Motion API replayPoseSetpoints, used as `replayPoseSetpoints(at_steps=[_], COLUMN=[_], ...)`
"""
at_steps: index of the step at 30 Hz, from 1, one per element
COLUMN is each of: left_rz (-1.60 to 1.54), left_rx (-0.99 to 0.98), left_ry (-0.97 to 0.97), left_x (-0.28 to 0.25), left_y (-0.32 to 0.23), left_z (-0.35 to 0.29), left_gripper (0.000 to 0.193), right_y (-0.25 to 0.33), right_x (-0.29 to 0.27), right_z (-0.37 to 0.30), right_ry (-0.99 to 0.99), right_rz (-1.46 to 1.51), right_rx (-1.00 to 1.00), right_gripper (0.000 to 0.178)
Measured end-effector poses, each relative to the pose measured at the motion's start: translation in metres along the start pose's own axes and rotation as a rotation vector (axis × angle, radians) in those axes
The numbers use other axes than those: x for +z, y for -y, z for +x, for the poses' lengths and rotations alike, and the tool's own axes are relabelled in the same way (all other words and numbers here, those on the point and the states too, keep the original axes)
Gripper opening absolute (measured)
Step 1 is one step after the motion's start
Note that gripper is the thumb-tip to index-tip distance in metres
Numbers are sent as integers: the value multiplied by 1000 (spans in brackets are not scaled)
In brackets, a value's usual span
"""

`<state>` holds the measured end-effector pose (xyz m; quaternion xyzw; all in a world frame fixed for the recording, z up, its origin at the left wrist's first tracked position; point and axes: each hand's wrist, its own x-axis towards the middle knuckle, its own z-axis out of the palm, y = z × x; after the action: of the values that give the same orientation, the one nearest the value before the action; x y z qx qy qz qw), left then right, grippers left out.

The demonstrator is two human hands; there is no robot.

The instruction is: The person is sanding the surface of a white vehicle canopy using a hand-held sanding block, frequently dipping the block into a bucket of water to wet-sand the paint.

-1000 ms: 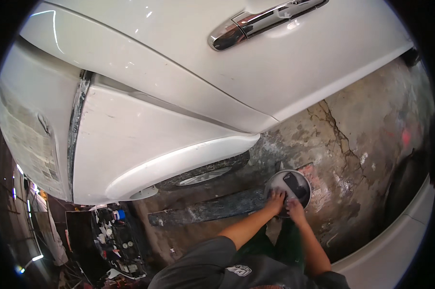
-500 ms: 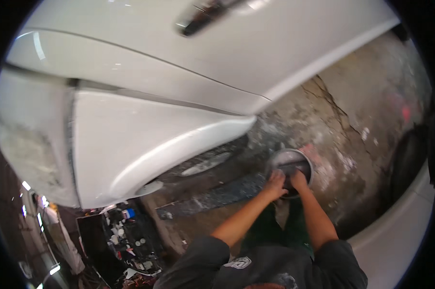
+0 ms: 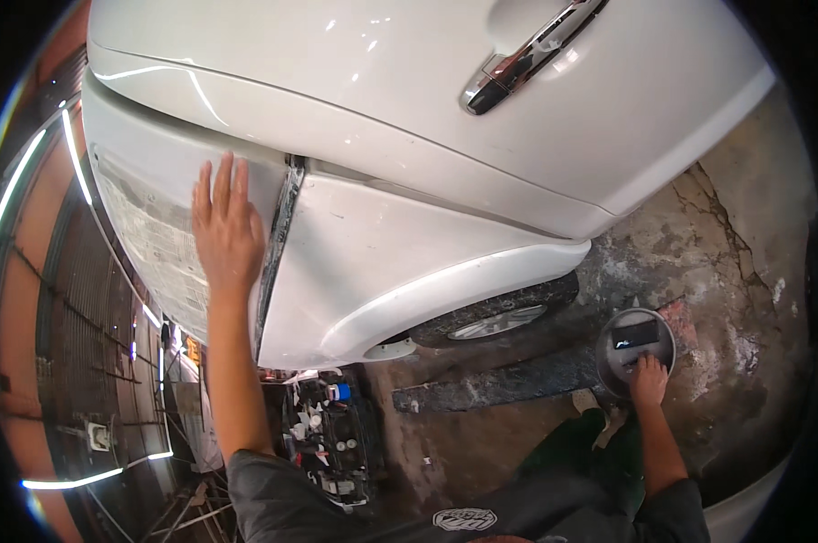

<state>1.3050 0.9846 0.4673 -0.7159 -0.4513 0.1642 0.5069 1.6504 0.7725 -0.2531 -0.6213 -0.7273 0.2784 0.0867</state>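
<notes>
My left hand [image 3: 228, 226] is stretched out over the pale front panel [image 3: 147, 172] of a white car, fingers straight and a little apart, holding nothing. Whether the palm presses on the panel cannot be told. Dull, patchy grey marks cover part of that surface beside the hand. My right hand [image 3: 649, 380] reaches down into a round grey bucket [image 3: 605, 369] on the floor. Its fingers are bent together, and what they hold, if anything, is hidden. A dark rectangular patch [image 3: 635, 335] shows inside the bucket, just beyond the fingertips.
The car's white fender [image 3: 373, 244] and wheel [image 3: 499, 321] lie ahead, with a chrome door handle [image 3: 536, 59] farther off. A dark flat strip [image 3: 499, 382] runs along the floor to the bucket. At lower left lies a dark mass of mixed parts [image 3: 337, 443].
My left hand has left the bucket and moved up and left over the car's front panel. The right hand stays at the bucket. The view has shifted left.
</notes>
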Motion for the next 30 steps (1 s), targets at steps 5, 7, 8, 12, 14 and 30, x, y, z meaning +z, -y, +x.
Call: replayPoseSetpoints(at_steps=[5, 7, 8, 12, 14, 30], left_rz=[145, 158, 159, 146, 109, 209], left_rx=[94, 199, 199, 215, 218, 83], left_ry=[247, 291, 294, 272, 294, 329], left_x=[4, 9, 11, 1, -11, -9], left_y=[1, -7, -12, -26, -33, -15], left_z=[35, 35, 32, 17, 9, 17], left_gripper=[64, 57, 57, 52, 52, 73], right_y=[-3, -3, -2, 3, 2, -2], right_x=[-2, 0, 0, -8, -9, -1], right_z=[-2, -1, -1, -3, -1, -2], right_ry=[-23, -47, -45, -43, -46, -20], right_rz=[-2, 2, 7, 21, 28, 27], right_rx=[-9, -13, -8, -31, -35, -22], right_gripper=[33, 33, 34, 35, 37, 39])
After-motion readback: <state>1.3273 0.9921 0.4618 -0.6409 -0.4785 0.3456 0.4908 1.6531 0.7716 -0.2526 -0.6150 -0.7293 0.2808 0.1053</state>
